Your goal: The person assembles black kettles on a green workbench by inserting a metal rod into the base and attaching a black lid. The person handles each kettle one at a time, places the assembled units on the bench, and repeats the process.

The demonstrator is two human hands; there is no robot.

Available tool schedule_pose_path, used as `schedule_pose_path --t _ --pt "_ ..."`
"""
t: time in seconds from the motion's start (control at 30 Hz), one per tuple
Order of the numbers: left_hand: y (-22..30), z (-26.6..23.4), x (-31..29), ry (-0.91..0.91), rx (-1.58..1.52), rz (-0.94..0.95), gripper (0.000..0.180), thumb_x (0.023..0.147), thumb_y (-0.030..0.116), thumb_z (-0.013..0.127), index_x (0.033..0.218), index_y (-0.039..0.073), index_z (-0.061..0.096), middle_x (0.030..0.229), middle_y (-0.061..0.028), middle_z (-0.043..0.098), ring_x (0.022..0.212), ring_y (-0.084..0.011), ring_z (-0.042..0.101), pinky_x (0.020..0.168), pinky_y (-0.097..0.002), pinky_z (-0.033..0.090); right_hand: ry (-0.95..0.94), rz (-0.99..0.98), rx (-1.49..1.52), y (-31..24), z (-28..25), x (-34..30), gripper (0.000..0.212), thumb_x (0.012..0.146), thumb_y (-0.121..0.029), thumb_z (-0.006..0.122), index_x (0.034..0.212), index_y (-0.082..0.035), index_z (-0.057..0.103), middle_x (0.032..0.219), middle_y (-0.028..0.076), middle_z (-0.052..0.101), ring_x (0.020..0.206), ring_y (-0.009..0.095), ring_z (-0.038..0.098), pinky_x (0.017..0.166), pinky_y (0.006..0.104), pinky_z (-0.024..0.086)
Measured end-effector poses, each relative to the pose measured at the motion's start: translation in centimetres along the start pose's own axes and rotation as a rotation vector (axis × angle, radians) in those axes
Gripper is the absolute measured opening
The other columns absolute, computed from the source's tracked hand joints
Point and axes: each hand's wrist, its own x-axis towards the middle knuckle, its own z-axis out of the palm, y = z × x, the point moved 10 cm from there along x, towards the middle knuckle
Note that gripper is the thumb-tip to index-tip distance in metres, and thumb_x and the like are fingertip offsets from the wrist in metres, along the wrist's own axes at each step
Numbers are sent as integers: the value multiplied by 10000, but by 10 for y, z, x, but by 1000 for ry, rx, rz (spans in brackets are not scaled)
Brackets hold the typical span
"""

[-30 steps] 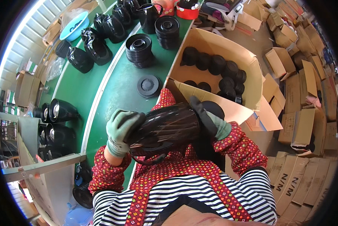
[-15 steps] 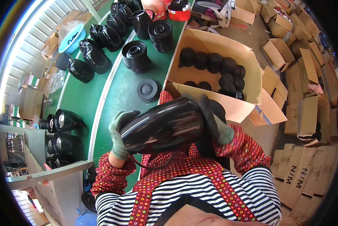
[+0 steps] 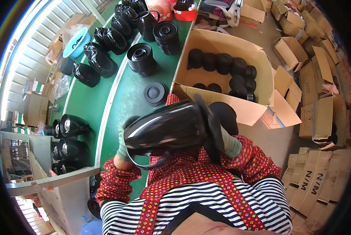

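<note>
A glossy black jug (image 3: 165,127) lies sideways between my hands, in front of my body, its curved handle hanging toward me. My left hand (image 3: 124,143), in a green and dark glove, holds the jug's left end, with its fingers partly hidden behind. At the jug's right end, my gloved right hand (image 3: 222,139) grips the rim, its dark fingers partly blurred. A black round lid-like disc (image 3: 154,93) lies flat on the green table (image 3: 117,102) beyond the jug. Behind it stand a stack of black round parts (image 3: 141,58) and a second stack (image 3: 167,35).
Several black jugs (image 3: 101,60) stand at the far left of the table, near a blue basin (image 3: 76,43). More jugs (image 3: 74,125) lie at the left edge. A large open carton (image 3: 224,39) holds several black round parts. Cartons (image 3: 312,172) are piled to the right.
The jug has turned in my hands, so its handle now shows more on the near side. My right hand's fingers have shifted round the jug's right end.
</note>
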Motion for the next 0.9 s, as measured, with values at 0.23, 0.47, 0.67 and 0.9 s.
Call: schedule_pose_path --t 0.23,0.47,0.67,0.9 --pt "-17 64 10 -171 -120 -26 599 947 136 775 1484 9 542 1458 -145 629 1313 -256 622 1147 -409 496 -213 -488 -824 -70 41 3 841 929 -468 705 1583 -10 442 1669 274 309 1548 421 327 1253 516 273" --pt "-4 -14 19 197 -74 -97 383 931 160 742 1264 -20 684 1133 -112 751 999 -223 738 918 -354 595 245 -45 151 10 -31 6 510 1140 -299 456 1559 -8 446 1475 138 594 1328 230 602 1155 389 476" --pt "84 31 21 169 748 389 400 747 166 812 1104 3 735 1005 -135 703 907 -295 696 812 -394 568 123 127 151 36 -62 8 476 1146 -233 427 1562 -4 459 1501 138 589 1350 242 591 1170 384 462" --pt "58 147 -52 -159 823 694 614 752 223 803 1337 88 678 1427 -192 581 1211 -402 597 989 -499 553 8 243 -848 23 -114 19 438 1044 -41 559 1481 -48 576 1345 223 656 1188 274 684 1016 360 572"
